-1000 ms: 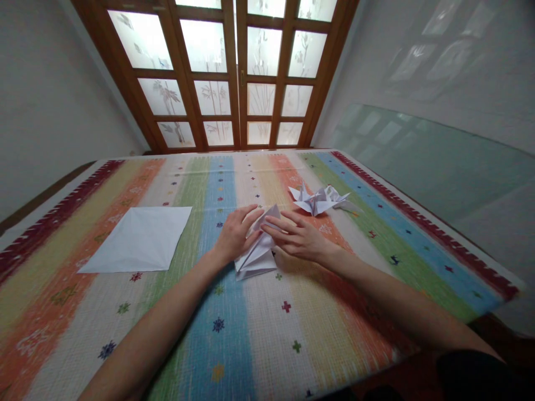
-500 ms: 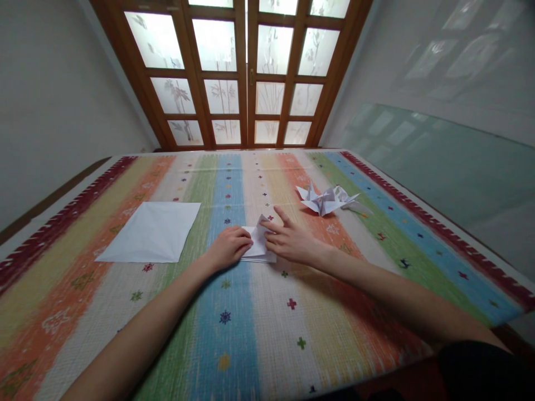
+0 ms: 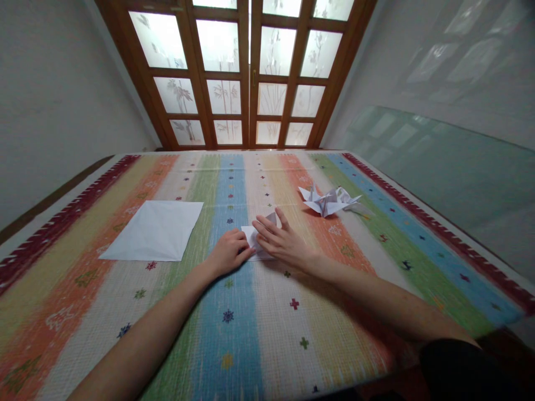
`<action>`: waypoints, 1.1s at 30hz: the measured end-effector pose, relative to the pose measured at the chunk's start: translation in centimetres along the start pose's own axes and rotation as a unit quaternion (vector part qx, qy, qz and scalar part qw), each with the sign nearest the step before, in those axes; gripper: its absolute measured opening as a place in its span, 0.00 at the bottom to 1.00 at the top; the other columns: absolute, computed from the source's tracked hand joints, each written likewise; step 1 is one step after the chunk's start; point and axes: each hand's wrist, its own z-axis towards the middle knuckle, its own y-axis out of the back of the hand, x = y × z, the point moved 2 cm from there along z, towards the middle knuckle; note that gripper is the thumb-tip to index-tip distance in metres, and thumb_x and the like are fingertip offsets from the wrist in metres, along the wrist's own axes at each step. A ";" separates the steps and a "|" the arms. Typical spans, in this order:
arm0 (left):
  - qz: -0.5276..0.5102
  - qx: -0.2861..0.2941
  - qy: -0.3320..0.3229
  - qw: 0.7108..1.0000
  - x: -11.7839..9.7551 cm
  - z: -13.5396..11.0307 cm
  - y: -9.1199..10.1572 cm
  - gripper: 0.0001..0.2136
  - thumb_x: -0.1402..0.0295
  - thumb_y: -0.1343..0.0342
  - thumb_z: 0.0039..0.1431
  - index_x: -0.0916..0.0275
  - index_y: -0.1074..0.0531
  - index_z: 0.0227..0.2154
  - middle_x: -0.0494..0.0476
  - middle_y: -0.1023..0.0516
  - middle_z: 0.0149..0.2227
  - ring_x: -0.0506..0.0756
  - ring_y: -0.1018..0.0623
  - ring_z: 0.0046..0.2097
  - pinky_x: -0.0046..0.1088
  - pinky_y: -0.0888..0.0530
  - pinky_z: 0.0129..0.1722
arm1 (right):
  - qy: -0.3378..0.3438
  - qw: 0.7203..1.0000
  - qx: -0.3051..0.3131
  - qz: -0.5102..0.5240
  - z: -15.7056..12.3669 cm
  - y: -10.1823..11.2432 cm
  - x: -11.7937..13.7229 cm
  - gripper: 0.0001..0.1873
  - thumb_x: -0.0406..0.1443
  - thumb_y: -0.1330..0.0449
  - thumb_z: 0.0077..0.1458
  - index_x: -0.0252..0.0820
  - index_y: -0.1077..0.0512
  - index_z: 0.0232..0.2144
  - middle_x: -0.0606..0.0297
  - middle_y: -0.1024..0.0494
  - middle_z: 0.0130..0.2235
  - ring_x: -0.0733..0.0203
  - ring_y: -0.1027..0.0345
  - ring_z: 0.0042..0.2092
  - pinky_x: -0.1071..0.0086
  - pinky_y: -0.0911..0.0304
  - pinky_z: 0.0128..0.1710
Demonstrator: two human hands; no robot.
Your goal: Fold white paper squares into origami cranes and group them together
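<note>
A small folded white paper (image 3: 253,236) lies flat on the striped cloth (image 3: 259,334) in the middle. My left hand (image 3: 228,252) is curled, its fingertips pressing the paper's left edge. My right hand (image 3: 281,241) lies flat on top of the paper with fingers stretched out and apart, covering most of it. One folded corner of the paper sticks up behind my right fingers.
A flat white paper square (image 3: 155,230) lies to the left on the cloth. Folded white paper figures (image 3: 330,201) sit at the right, further back. Wooden glazed doors (image 3: 251,72) stand behind the table. A glass panel (image 3: 438,167) leans along the right wall.
The half-raised paper has been pressed flat onto the cloth. My left hand curled at its left edge, and my right hand slid over it, fingers flat.
</note>
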 end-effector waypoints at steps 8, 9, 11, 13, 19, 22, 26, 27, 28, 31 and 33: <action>0.061 0.034 0.031 0.997 -0.3 0.6 -0.5 0.13 0.66 0.48 0.62 0.63 0.28 0.23 0.56 0.28 0.28 0.56 0.31 0.35 0.33 0.35 0.37 | -0.210 0.949 -0.208 0.108 -2.3 -1.4 -1.5 0.31 0.42 0.40 0.58 0.49 0.45 0.61 0.52 0.37 0.60 0.46 0.44 0.62 0.47 0.44 0.59; 0.066 0.037 0.033 0.997 -0.3 0.6 -0.5 0.13 0.66 0.48 0.62 0.63 0.28 0.23 0.56 0.28 0.28 0.56 0.31 0.35 0.33 0.35 0.37 | -0.242 0.939 -0.205 0.135 -2.4 -1.6 -1.8 0.34 0.43 0.39 0.57 0.48 0.47 0.62 0.51 0.38 0.60 0.45 0.44 0.61 0.47 0.43 0.58; 0.070 0.043 0.035 0.996 -0.4 0.7 -0.5 0.13 0.66 0.49 0.62 0.63 0.29 0.23 0.56 0.28 0.29 0.56 0.31 0.35 0.33 0.35 0.37 | -0.278 0.925 -0.184 0.182 -2.3 -2.2 -2.2 0.37 0.44 0.39 0.56 0.46 0.49 0.62 0.49 0.38 0.59 0.45 0.42 0.60 0.47 0.42 0.57; 0.062 0.045 0.038 0.996 -0.4 0.7 -0.4 0.12 0.67 0.48 0.62 0.63 0.29 0.24 0.56 0.28 0.29 0.56 0.31 0.35 0.33 0.35 0.37 | -0.283 0.922 -0.158 0.210 -2.0 -2.8 -2.5 0.37 0.43 0.38 0.54 0.45 0.48 0.62 0.49 0.36 0.57 0.45 0.41 0.59 0.48 0.41 0.56; 0.028 0.030 0.042 0.998 -0.4 0.5 -0.2 0.05 0.67 0.47 0.61 0.62 0.29 0.32 0.55 0.27 0.32 0.56 0.30 0.36 0.33 0.35 0.37 | -0.329 0.908 -0.122 0.228 -1.3 -3.9 -1.9 0.33 0.37 0.41 0.52 0.45 0.43 0.59 0.50 0.34 0.56 0.45 0.39 0.57 0.46 0.42 0.54; 0.045 0.035 0.028 0.998 -0.4 0.4 -0.3 0.07 0.67 0.48 0.62 0.61 0.28 0.37 0.56 0.27 0.33 0.57 0.30 0.38 0.33 0.35 0.38 | -0.337 0.903 -0.128 0.233 -1.1 -3.9 -1.6 0.31 0.36 0.43 0.52 0.45 0.42 0.58 0.50 0.33 0.56 0.46 0.38 0.55 0.48 0.41 0.53; 0.075 0.041 0.009 0.996 -0.4 0.2 -0.4 0.13 0.66 0.52 0.65 0.58 0.27 0.47 0.58 0.28 0.36 0.57 0.30 0.39 0.34 0.34 0.39 | -0.357 0.902 -0.116 0.212 -1.1 -4.0 -1.8 0.23 0.34 0.43 0.53 0.41 0.35 0.52 0.50 0.29 0.52 0.47 0.35 0.52 0.51 0.39 0.51; 0.081 0.041 0.005 0.996 -0.5 0.2 -0.4 0.14 0.66 0.53 0.65 0.57 0.28 0.50 0.58 0.28 0.36 0.58 0.31 0.39 0.34 0.34 0.39 | -0.358 0.903 -0.110 0.209 -1.1 -4.0 -1.9 0.21 0.34 0.42 0.53 0.40 0.34 0.50 0.51 0.28 0.50 0.48 0.34 0.51 0.52 0.38 0.50; 0.086 0.042 0.001 0.995 -0.6 0.2 -0.4 0.15 0.66 0.54 0.66 0.56 0.28 0.51 0.58 0.29 0.36 0.58 0.31 0.38 0.35 0.34 0.39 | -0.357 0.905 -0.104 0.206 -1.2 -4.1 -1.9 0.18 0.34 0.42 0.53 0.40 0.32 0.48 0.52 0.27 0.49 0.49 0.33 0.50 0.54 0.37 0.50; 0.103 0.048 -0.008 0.994 -1.1 0.3 -0.3 0.16 0.64 0.55 0.67 0.55 0.28 0.52 0.59 0.29 0.36 0.58 0.31 0.39 0.36 0.34 0.41 | -0.338 0.917 -0.090 0.192 -1.3 -4.1 -1.6 0.12 0.32 0.42 0.53 0.41 0.29 0.42 0.55 0.25 0.44 0.51 0.32 0.47 0.58 0.36 0.47; 0.110 0.056 -0.009 0.992 -1.3 0.3 -0.2 0.16 0.63 0.55 0.67 0.55 0.28 0.52 0.59 0.29 0.37 0.58 0.31 0.40 0.37 0.34 0.42 | -0.317 0.925 -0.085 0.190 -1.4 -4.0 -1.4 0.10 0.31 0.43 0.54 0.42 0.28 0.40 0.57 0.23 0.41 0.53 0.31 0.45 0.61 0.35 0.45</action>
